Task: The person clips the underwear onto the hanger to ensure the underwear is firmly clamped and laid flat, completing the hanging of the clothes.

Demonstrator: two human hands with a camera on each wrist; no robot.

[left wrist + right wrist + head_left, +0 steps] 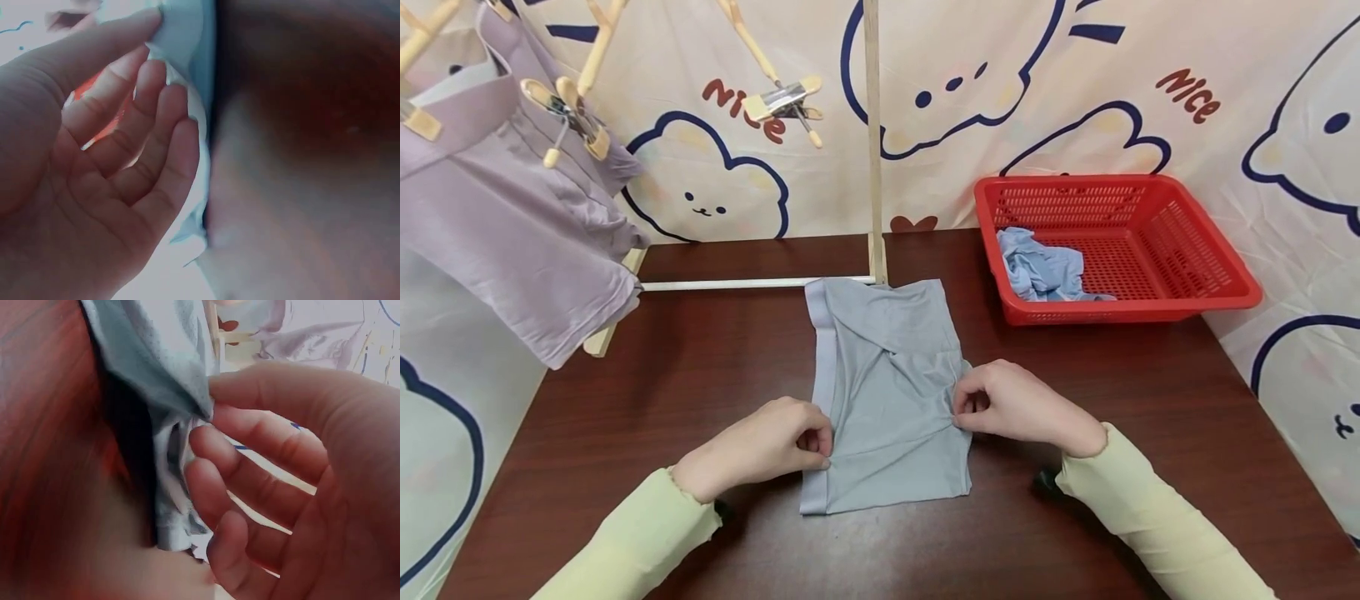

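Grey boxer briefs (891, 400) lie sideways on the dark brown table, with their paler waistband (824, 358) along the left. Creases run across the cloth. My left hand (767, 446) pinches the waistband edge between thumb and forefinger, the other fingers curled beside it. At the opposite side, my right hand (1015, 404) pinches the edge of the cloth. In the right wrist view, the thumb and forefinger of the right hand (269, 456) meet on a grey fold. The left wrist view has the left hand (112, 144) at the pale, overexposed cloth.
A red plastic basket (1210, 304) with crumpled light blue cloth (1041, 265) stands at the back right. Lavender boxer briefs (512, 208) hang from clips at the left. A hanger clip (784, 98) dangles above the table, near the rack's wooden post (875, 142) and white crossbar (737, 284).
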